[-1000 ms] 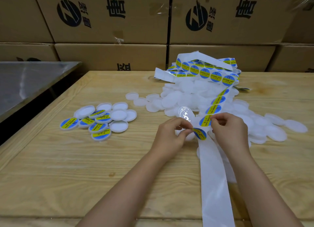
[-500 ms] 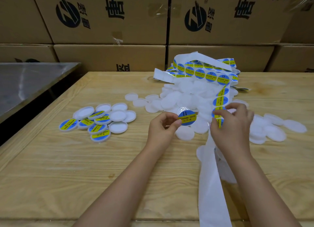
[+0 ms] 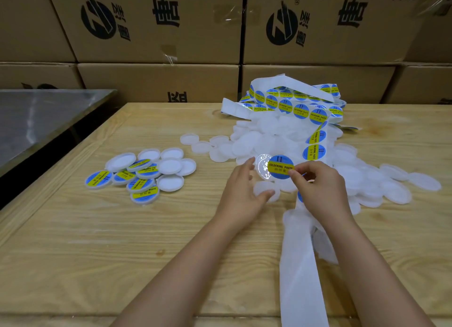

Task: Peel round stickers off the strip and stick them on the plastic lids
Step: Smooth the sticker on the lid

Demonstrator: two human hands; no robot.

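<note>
My right hand (image 3: pixel 320 189) pinches the right edge of a round blue and yellow sticker (image 3: pixel 278 166), held upright above the table. The sticker overlaps a clear plastic lid (image 3: pixel 262 166) just to its left. My left hand (image 3: pixel 241 192) is beside that lid with loose, spread fingers; its index fingertip is at the lid's left rim and its thumb lies over a white lid on the table. The sticker strip (image 3: pixel 315 153) runs from a tangled heap at the back down under my right hand. Its empty white backing (image 3: pixel 300 265) trails toward me.
A heap of plain white lids (image 3: pixel 264 135) spreads across the wooden table (image 3: pixel 122 241) behind and right of my hands. Several lids, some with stickers on, lie grouped at the left (image 3: pixel 139 177). Cardboard boxes (image 3: pixel 159 82) wall the back; a metal table (image 3: pixel 36 121) stands left.
The sticker came off the strip in my left hand and was set against the lid. My right hand has now taken hold of it and my left hand's fingers have loosened.
</note>
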